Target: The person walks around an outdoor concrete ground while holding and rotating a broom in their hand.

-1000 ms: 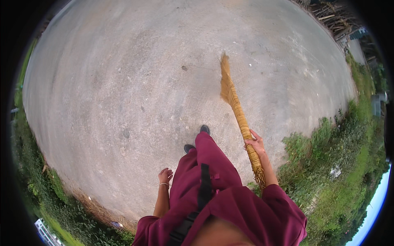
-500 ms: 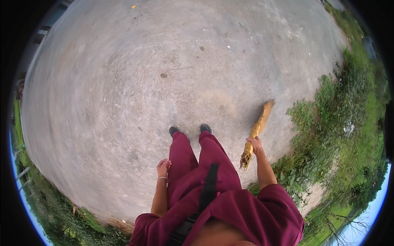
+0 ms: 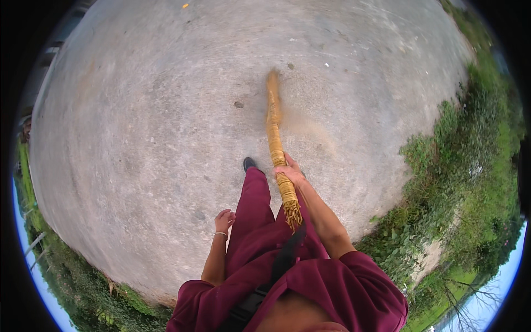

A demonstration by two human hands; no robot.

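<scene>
While my left hand (image 3: 224, 220) hangs loose and empty by my leg, my right hand (image 3: 290, 174) grips the straw broom (image 3: 275, 135) one-handed, its tip out on the concrete (image 3: 138, 138). So lopsided a grip could let it twist free or fling grit toward the grass (image 3: 453, 166).

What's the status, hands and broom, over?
Right hand gripping long yellow straw broom. Left hand empty at side. Small dark debris on grey concrete ground.

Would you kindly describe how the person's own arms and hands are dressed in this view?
Both arms are bare below short maroon sleeves. The left hand is bare, with a thin pale bracelet at its wrist. The right hand is bare, no glove or band visible.
</scene>
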